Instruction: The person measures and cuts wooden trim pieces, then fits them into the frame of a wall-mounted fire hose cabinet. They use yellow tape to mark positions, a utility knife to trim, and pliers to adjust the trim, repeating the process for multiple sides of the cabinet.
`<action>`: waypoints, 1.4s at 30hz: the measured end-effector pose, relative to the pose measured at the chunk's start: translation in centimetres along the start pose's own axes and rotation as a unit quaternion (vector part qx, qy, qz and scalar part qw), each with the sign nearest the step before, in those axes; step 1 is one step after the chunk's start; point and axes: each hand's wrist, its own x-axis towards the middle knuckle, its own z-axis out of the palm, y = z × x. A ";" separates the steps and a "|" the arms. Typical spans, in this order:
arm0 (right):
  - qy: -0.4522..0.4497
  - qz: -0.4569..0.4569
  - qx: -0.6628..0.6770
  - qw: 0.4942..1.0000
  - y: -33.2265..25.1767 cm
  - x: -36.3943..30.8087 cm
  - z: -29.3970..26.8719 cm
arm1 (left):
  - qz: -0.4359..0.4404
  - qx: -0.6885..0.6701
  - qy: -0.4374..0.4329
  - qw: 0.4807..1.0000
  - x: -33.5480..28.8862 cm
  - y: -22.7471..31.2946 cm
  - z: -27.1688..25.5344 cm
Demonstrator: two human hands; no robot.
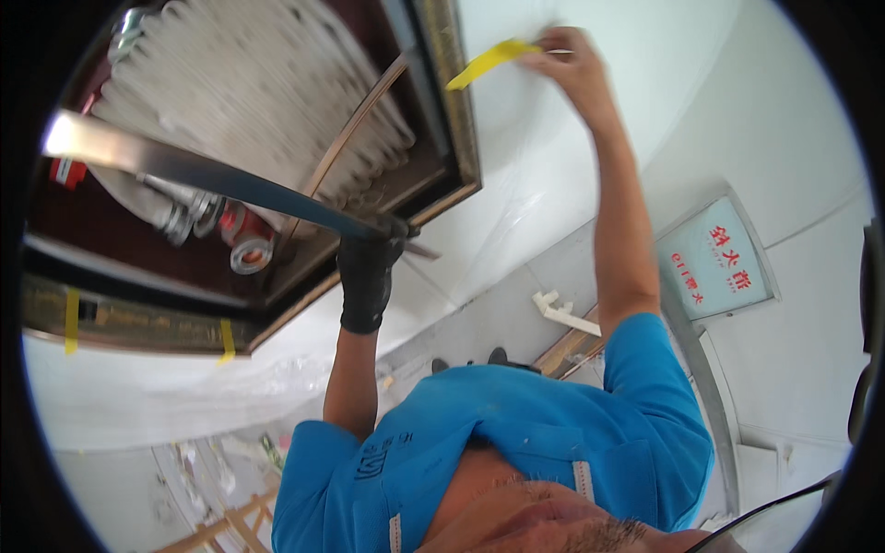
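My left hand (367,281), in a black glove, is closed around a long flat metal strip (230,182) near its right end. The strip slants up to the left across the front of an open fire hose cabinet (470,147). My bare right hand (570,63) is raised beside the cabinet's right edge, slightly blurred. Its fingers pinch a short piece of yellow tape (490,64), whose loose end hangs close to the frame. Two more yellow tape pieces, one of them a left piece (72,321), stick to the cabinet's lower frame.
Inside the cabinet are a folded white hose (240,92), a red valve (247,238) and a thin brown strip (346,134). A glass panel with red lettering (719,258) stands at right. White pipe (562,313) and boards (567,352) lie on the floor. Wooden framing (240,521) shows lower left.
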 end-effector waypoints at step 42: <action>-0.819 -0.242 0.494 0.166 -58.7 -47.1 28.0 | -0.051 0.661 0.699 0.268 -55.7 26.4 14.7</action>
